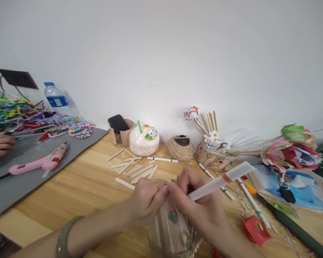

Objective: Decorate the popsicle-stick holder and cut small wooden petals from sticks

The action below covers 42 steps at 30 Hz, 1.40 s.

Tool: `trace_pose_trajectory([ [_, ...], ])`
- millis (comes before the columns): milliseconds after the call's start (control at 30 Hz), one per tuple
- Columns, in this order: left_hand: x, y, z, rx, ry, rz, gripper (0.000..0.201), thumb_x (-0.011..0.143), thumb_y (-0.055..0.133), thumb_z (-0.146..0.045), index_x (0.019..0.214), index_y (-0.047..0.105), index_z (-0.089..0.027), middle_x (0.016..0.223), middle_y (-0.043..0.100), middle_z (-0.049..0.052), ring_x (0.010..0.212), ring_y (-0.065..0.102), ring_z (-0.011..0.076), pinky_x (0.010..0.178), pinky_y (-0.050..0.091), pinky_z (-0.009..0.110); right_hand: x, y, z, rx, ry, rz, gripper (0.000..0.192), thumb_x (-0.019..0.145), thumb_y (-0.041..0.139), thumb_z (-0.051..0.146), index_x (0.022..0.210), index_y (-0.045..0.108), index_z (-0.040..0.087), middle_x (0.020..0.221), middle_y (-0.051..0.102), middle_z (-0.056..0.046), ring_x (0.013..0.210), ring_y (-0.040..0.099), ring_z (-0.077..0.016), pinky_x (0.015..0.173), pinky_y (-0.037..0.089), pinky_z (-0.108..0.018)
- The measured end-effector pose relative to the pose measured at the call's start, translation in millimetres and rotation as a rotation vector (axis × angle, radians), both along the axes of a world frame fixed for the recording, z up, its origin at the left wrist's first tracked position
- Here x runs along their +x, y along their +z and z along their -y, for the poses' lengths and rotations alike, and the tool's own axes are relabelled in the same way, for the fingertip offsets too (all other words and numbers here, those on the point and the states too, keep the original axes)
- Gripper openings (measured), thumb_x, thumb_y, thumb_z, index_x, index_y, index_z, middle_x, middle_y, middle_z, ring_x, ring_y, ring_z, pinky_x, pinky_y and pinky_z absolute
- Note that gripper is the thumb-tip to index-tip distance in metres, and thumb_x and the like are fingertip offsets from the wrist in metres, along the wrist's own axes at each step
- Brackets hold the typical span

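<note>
- Pen, white with an orange band, clamped between the thumb and curled fingers of the right hand; blunt end pointing to two o'clock, other end hidden inside the grip.
- Directly below both hands, near the bottom edge of the view: stick-built holder, with narrow wooden strips side by side, a small blue-green shape on the front and twine around the lower part.
- At the holder's ten o'clock, left hand, with fingers curled together over its top and thumb meeting the right thumb; cannot tell whether pinching anything.
- Ring on one left finger, olive band around the left wrist.
- From the holder, toward eleven o'clock: loose craft sticks scattered on the wooden table, then a white coconut with a green straw, and just beside it a phone leaning in a small stick basket.
- Toward twelve: twine ball.
- Toward one: decorated container full of sticks and small flowers.
- Toward two: folded paper flowers.
- At three: red paper piece.
- Toward ten: pink glue gun on a grey mat, colourful pipe cleaners, and a co-worker's hand at the view's edge.
</note>
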<state>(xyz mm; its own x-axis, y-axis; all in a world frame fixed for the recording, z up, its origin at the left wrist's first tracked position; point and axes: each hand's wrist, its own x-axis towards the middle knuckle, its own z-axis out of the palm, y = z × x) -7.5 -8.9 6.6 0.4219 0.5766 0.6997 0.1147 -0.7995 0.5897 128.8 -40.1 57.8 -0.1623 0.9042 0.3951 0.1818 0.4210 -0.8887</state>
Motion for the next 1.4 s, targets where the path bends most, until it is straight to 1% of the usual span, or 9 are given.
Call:
trace_pose_trajectory([
  [100,0.8,1.3,1.4,0.010,-0.023,-0.003,0.038,0.096,0.030,-0.023,0.066,0.053,-0.017,0.056,0.057,-0.001,0.050,0.052,0.0088,0.051,0.039,0.019,-0.4,0.5,1.2,0.028,0.025,0.013,0.032,0.081,0.052,0.023,0.057,0.032,0.023,0.047,0.035,0.008,0.041,0.032,-0.0078,0.037,0.025,-0.019],
  [233,2.3,2.4,1.9,0.029,-0.009,0.023,0.040,0.096,0.029,-0.023,0.068,0.056,-0.016,0.057,0.061,0.001,0.050,0.054,0.0093,0.051,0.041,0.019,-2.4,1.1,0.2,0.052,-0.018,0.079,0.033,0.079,0.049,0.020,0.054,0.028,0.024,0.047,0.031,0.008,0.041,0.030,-0.0077,0.036,0.024,-0.019],
  [433,3.0,2.5,2.0,0.002,-0.041,0.045,0.040,0.096,0.030,-0.021,0.070,0.060,-0.015,0.061,0.066,0.002,0.054,0.059,0.0095,0.054,0.044,0.019,-5.1,-1.7,0.0,0.047,-0.048,0.108,0.033,0.078,0.047,0.022,0.053,0.027,0.024,0.046,0.030,0.008,0.039,0.031,-0.0080,0.036,0.025,-0.020],
  [533,2.3,1.5,2.1,-0.012,-0.032,0.033,0.038,0.096,0.031,-0.021,0.071,0.060,-0.015,0.061,0.065,0.003,0.054,0.059,0.0099,0.054,0.044,0.019,-5.1,-1.1,0.6,0.046,-0.045,0.138,0.033,0.079,0.046,0.023,0.053,0.027,0.025,0.045,0.031,0.008,0.039,0.033,-0.0084,0.036,0.025,-0.020],
  [733,2.2,1.3,2.1,0.017,-0.019,0.044,0.039,0.095,0.032,-0.021,0.067,0.058,-0.015,0.059,0.064,0.002,0.051,0.057,0.0086,0.052,0.043,0.017,-3.7,-2.4,-0.4,0.072,-0.059,0.167,0.033,0.080,0.046,0.021,0.054,0.026,0.024,0.045,0.032,0.008,0.039,0.031,-0.0080,0.037,0.025,-0.020],
  [867,2.5,0.7,2.0,0.042,0.016,0.039,0.040,0.095,0.033,-0.024,0.064,0.056,-0.015,0.054,0.059,0.000,0.047,0.053,0.0083,0.049,0.041,0.018,-3.6,-2.0,0.2,0.088,-0.049,0.187,0.033,0.080,0.045,0.021,0.053,0.025,0.024,0.044,0.033,0.008,0.039,0.032,-0.0083,0.037,0.025,-0.021],
  [967,2.9,1.4,1.7,0.053,0.016,0.041,0.041,0.096,0.032,-0.023,0.063,0.056,-0.016,0.053,0.058,0.000,0.046,0.052,0.0077,0.048,0.040,0.018,-3.4,-0.7,0.3,0.101,-0.055,0.193,0.032,0.080,0.045,0.020,0.054,0.026,0.024,0.045,0.034,0.008,0.039,0.033,-0.0085,0.037,0.026,-0.021],
  [1200,3.9,0.1,1.1,0.037,0.040,0.036,0.043,0.096,0.031,-0.026,0.059,0.051,-0.016,0.049,0.053,-0.002,0.043,0.047,0.0076,0.045,0.038,0.018,-1.2,-1.6,-0.6,0.122,-0.037,0.182,0.033,0.078,0.045,0.018,0.053,0.026,0.025,0.045,0.031,0.008,0.039,0.030,-0.0081,0.037,0.024,-0.021],
  [1400,3.4,1.3,2.0,0.057,0.017,0.039,0.041,0.096,0.031,-0.022,0.063,0.055,-0.016,0.052,0.058,0.000,0.045,0.051,0.0079,0.047,0.040,0.018,-1.0,-0.9,-0.2,0.064,-0.059,0.120,0.031,0.077,0.046,0.019,0.053,0.028,0.026,0.045,0.032,0.008,0.039,0.032,-0.0091,0.037,0.027,-0.022],
])
